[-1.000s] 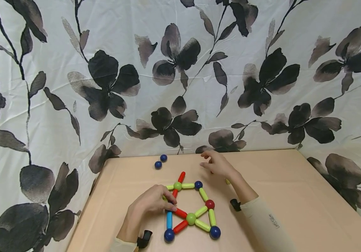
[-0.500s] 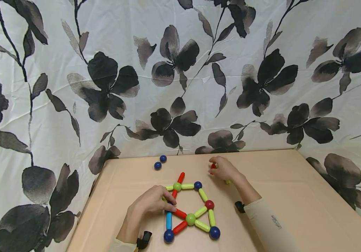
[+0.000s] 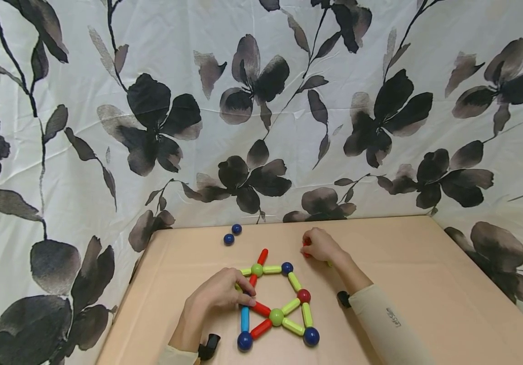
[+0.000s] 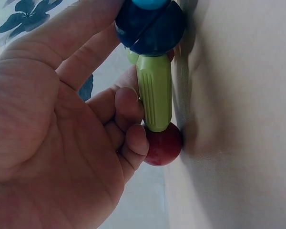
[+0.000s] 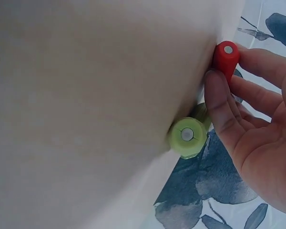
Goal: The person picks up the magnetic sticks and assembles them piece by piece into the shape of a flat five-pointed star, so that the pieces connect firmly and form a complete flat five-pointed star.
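A flat frame of coloured magnetic rods and balls lies on the table, with a light green ball (image 3: pixel 276 317) joining red and green rods. My left hand (image 3: pixel 220 291) holds its left side. In the left wrist view, thumb and finger grip a dark blue ball (image 4: pixel 152 28), while other fingertips touch a green rod (image 4: pixel 155 93) and a red ball (image 4: pixel 164 145). Beyond the frame on the right, my right hand (image 3: pixel 323 244) pinches a red magnetic rod (image 5: pixel 226 59) between thumb and fingers. A loose green rod (image 5: pixel 187 134) lies beside that hand, mostly hidden in the head view.
Two dark blue balls (image 3: pixel 232 233) sit near the back edge of the beige table (image 3: pixel 425 304). A floral cloth (image 3: pixel 261 126) hangs behind it. Another dark blue ball (image 3: pixel 311 336) forms the frame's near right corner.
My right hand has come down to the table, slightly right, and taken hold of the red rod. The left hand stays on the frame.
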Motion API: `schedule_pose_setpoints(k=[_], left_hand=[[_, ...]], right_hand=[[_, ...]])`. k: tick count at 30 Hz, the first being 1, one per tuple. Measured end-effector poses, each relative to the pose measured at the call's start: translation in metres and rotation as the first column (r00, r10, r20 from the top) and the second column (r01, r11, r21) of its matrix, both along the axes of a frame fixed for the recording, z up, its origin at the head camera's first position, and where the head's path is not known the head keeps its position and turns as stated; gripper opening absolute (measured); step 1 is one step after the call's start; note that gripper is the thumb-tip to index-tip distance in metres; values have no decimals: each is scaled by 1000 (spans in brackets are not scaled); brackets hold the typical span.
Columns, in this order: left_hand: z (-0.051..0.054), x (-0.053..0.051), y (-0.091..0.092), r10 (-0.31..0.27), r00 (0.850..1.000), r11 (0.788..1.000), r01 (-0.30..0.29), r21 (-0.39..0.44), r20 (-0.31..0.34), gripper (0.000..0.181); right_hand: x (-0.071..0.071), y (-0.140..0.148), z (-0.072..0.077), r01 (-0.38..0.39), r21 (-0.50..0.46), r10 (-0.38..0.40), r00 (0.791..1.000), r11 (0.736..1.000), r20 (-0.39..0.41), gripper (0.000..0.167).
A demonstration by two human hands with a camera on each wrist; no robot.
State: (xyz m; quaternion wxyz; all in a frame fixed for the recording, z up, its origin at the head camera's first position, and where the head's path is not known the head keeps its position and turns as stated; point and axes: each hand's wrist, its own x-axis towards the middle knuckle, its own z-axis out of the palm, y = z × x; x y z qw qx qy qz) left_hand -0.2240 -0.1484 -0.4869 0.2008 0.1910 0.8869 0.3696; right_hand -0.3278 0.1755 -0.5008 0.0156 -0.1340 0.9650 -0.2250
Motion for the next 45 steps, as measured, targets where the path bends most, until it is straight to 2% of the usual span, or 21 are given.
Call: schedule_pose_setpoints(k=[8, 15, 20, 25, 31, 37, 45], left_hand=[[1, 1, 2, -1, 1000, 1000, 1, 10, 0, 14], [0, 1, 1, -15, 1000, 1000, 16, 20, -11, 11], [0, 1, 0, -14, 1000, 1000, 14, 19, -11, 11], [1, 1, 0, -10, 1000, 1000, 10, 21, 2, 11], [1, 0, 1, -12, 1000, 1000, 11, 23, 9, 11], [2, 1, 1, -12, 1000, 1000, 11, 29, 20, 12], [1, 1, 1, -12, 1000, 999, 12, 33, 4, 10]], right_hand=[[-1, 0, 0, -7, -26, 9, 996, 1000, 84, 21], [0, -4, 2, -26, -31, 28, 998, 999, 55, 13], [0, -15, 11, -42, -117, 45, 999, 992, 29, 16], [-1, -28, 22, -80, -227, 87, 996, 971, 21, 26], [2, -43, 32, -113, -273, 125, 992, 955, 24, 25], [5, -54, 34, -161, -294, 178, 984, 942, 31, 28], [6, -67, 30, -256, -226, 263, 965, 940, 2, 27]])
